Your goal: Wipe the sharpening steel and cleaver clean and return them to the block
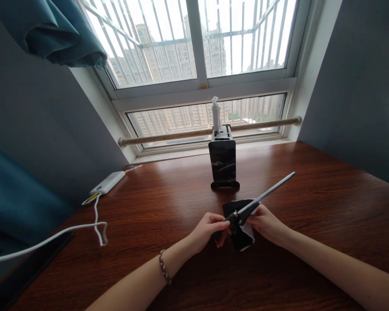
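My left hand [207,231] is closed around the dark handle of a long, thin metal rod [269,191], perhaps a sharpening steel, whose tip points up and to the right. My right hand [265,223] pinches a white cloth or wipe [248,233] against the rod's base, beside a black packet [234,208] lying on the wooden table [311,207]. Just behind the hands a black upright box [223,160] stands on a small base, with a white tissue [215,113] sticking out of its top.
A white power bank [107,182] lies at the table's back left, with a white cable [84,226] trailing toward the left edge. A dark flat slab [29,270] sits at the near left corner. A wooden rail [181,134] runs along the window. Teal curtains hang left.
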### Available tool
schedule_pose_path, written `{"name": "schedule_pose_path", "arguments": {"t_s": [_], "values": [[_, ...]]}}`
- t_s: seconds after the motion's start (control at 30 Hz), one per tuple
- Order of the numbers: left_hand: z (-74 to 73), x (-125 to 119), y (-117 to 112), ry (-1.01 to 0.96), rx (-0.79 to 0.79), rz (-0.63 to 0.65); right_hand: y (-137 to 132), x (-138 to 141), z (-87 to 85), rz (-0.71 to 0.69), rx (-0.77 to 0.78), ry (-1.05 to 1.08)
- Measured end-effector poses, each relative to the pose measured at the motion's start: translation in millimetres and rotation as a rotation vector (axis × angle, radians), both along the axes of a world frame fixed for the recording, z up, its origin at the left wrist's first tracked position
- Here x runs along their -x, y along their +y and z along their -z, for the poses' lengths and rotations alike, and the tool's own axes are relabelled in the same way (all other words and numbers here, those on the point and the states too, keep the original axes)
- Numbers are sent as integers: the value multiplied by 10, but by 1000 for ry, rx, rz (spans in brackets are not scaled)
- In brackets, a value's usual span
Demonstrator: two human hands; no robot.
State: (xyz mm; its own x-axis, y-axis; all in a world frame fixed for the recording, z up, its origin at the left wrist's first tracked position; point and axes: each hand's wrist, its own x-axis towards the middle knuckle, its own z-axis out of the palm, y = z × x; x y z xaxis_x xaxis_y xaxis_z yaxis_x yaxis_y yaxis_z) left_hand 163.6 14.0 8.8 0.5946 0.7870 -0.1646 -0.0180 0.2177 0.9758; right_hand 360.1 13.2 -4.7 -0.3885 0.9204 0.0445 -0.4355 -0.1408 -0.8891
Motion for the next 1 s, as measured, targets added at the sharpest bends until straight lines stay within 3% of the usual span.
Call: {"name": "schedule_pose_path", "arguments": {"t_s": [0.5, 0.8, 1.0], "values": [[-13, 36, 18, -62, -8, 32, 2, 5, -47, 47, 8, 7], [11, 11, 3, -99, -81, -116, 201, -179, 73, 216, 108, 56], [33, -55, -64, -23, -197, -189, 32, -37, -10, 53, 67, 60]]}}
